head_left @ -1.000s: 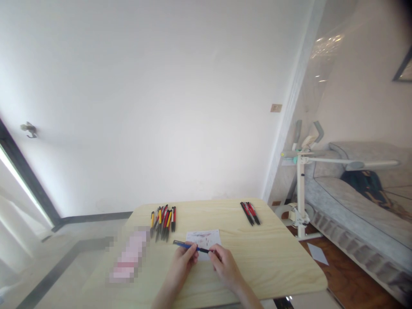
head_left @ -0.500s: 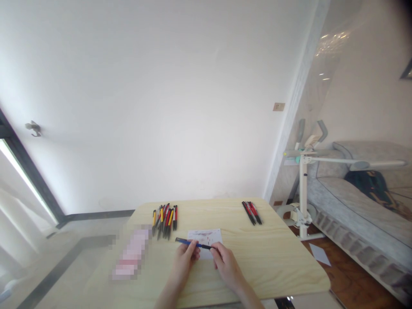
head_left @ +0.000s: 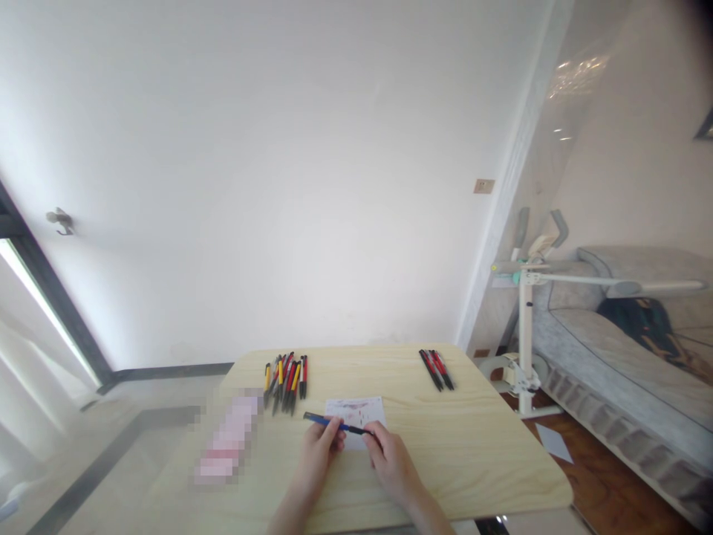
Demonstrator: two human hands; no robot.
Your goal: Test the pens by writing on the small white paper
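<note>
A blue pen [head_left: 316, 418] with a black front part is held between my two hands, above a white sheet of paper [head_left: 355, 406] with dark and red marks. My left hand [head_left: 324, 443] pinches its blue barrel. At the black end, my right hand [head_left: 388, 448] is closed with thumb and fingers; the tip is hidden there. To the left lies a loose bunch of pens [head_left: 287, 383] in yellow, red and black. Several red and black pens [head_left: 437, 369] lie side by side at the table's far right.
The light wooden table [head_left: 473, 446] stands near a white wall. A pixelated pink item [head_left: 228, 438] lies at its left. Right of the table are an exercise machine [head_left: 525, 334], a grey sofa [head_left: 590, 334] and paper [head_left: 554, 443] on the floor.
My right hand has shifted slightly on the black end of the pen, its fingers now covering more of the tip. My left hand keeps its hold on the barrel.
</note>
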